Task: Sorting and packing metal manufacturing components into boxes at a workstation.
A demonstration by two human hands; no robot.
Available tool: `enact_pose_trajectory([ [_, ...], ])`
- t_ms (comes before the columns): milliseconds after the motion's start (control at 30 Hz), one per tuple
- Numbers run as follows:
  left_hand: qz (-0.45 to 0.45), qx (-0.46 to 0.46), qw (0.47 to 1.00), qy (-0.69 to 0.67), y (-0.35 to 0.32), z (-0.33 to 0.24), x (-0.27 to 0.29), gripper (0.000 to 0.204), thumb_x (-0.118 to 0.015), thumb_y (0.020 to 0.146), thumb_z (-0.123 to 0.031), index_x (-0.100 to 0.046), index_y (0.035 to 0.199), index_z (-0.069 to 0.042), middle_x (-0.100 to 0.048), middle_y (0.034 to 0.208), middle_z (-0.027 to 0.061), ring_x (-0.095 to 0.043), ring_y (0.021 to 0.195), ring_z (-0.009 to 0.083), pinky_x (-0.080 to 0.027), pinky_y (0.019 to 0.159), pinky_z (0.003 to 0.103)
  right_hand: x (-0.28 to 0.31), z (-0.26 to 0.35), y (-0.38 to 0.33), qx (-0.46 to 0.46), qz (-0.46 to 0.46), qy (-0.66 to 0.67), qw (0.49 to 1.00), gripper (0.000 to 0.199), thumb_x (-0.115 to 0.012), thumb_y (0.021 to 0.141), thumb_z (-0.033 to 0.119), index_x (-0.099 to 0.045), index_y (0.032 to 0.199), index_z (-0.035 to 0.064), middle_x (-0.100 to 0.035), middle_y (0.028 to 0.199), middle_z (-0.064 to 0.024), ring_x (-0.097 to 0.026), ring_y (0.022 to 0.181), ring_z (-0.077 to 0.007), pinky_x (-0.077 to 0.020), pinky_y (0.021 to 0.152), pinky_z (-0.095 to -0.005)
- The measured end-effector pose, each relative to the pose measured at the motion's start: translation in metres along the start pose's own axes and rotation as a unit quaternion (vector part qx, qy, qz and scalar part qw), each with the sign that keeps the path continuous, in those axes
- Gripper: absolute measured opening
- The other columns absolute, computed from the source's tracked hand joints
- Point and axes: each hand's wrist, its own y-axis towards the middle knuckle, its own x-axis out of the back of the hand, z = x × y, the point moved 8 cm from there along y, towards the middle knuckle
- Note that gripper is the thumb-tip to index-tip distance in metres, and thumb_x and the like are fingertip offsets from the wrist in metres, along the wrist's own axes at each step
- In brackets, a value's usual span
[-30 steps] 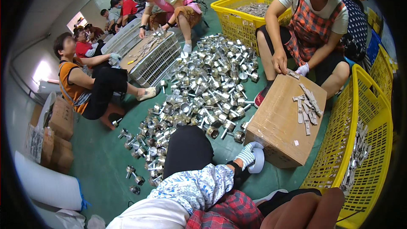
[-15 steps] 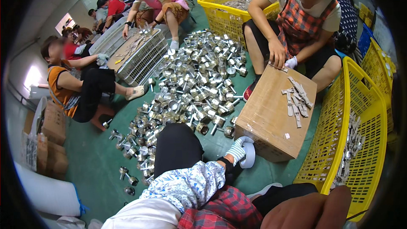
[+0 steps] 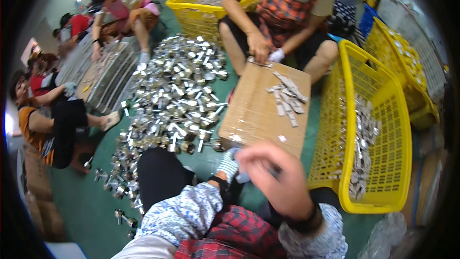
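My left hand [image 3: 229, 165], in a striped glove, is closed around a pale grey roll of tape [image 3: 243, 176], most of which is now behind my other hand. My bare right hand [image 3: 275, 177] is raised beside the roll, its fingers curled and smeared by motion. Whether it touches the tape I cannot make out. Just beyond both hands stands a cardboard box [image 3: 249, 110] with several flat grey metal pieces [image 3: 287, 97] lying on its top.
Across the box sits a co-worker [image 3: 292, 14] with both hands at its far edge. To the left spreads a large heap of shiny metal cups with stems [image 3: 177, 86]. A yellow basket [image 3: 352, 129] holding metal parts stands at right. More people sit at the far left around a crate [image 3: 112, 84].
My view has swung to the right, so the scene sits further left. My right hand has come up next to the tape roll, which my left hand still grips.
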Motion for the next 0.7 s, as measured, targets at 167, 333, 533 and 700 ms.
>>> enact_pose_trajectory([
  [167, 0.010, -0.014, 0.996, 0.089, 0.006, 0.003, -0.010, 0.031, -0.052, 0.072, 0.008, -0.056, 0.101, -0.006, -0.059, 0.091, 0.0061, -0.055, 0.087, 0.0169, -0.046, 0.078, 0.029, 0.056, -0.106, 0.008, 0.022, -0.112, -0.525, 0.844, 0.013, -0.059, 0.069, 0.004, -0.056, 0.082, 0.0068, -0.054, 0.080, -0.0143, -0.057, 0.068, -0.0331, -0.0468, 0.061, -0.0392],
  [333, 0.018, -0.054, 0.993, 0.103, 0.013, 0.012, -0.013, 0.026, -0.060, 0.073, 0.005, -0.055, 0.097, -0.004, -0.059, 0.087, 0.0064, -0.056, 0.078, 0.0152, -0.049, 0.070, 0.029, 0.087, -0.172, -0.008, -0.062, -0.152, -0.590, 0.790, 0.014, -0.060, 0.069, 0.005, -0.052, 0.081, 0.0069, -0.052, 0.080, -0.0125, -0.058, 0.065, -0.0328, -0.0475, 0.057, -0.0409],
  [533, 0.001, -0.001, 0.996, 0.092, -0.002, -0.010, -0.013, 0.030, -0.050, 0.072, 0.009, -0.057, 0.099, -0.003, -0.060, 0.088, 0.0069, -0.056, 0.082, 0.0155, -0.047, 0.074, 0.028, 0.070, -0.158, -0.005, -0.029, -0.115, -0.618, 0.777, 0.009, -0.057, 0.071, 0.006, -0.052, 0.079, 0.0052, -0.053, 0.080, -0.0119, -0.059, 0.062, -0.0277, -0.0494, 0.053, -0.0368],
  [700, 0.005, -0.018, 0.993, 0.114, 0.000, -0.009, -0.015, 0.038, -0.045, 0.070, 0.015, -0.057, 0.098, -0.007, -0.059, 0.088, 0.0069, -0.056, 0.079, 0.0172, -0.049, 0.072, 0.031, 0.073, -0.182, -0.013, -0.045, -0.106, -0.636, 0.763, 0.009, -0.057, 0.072, 0.008, -0.050, 0.078, 0.0055, -0.052, 0.076, -0.0115, -0.059, 0.061, -0.0280, -0.0492, 0.053, -0.0368],
])
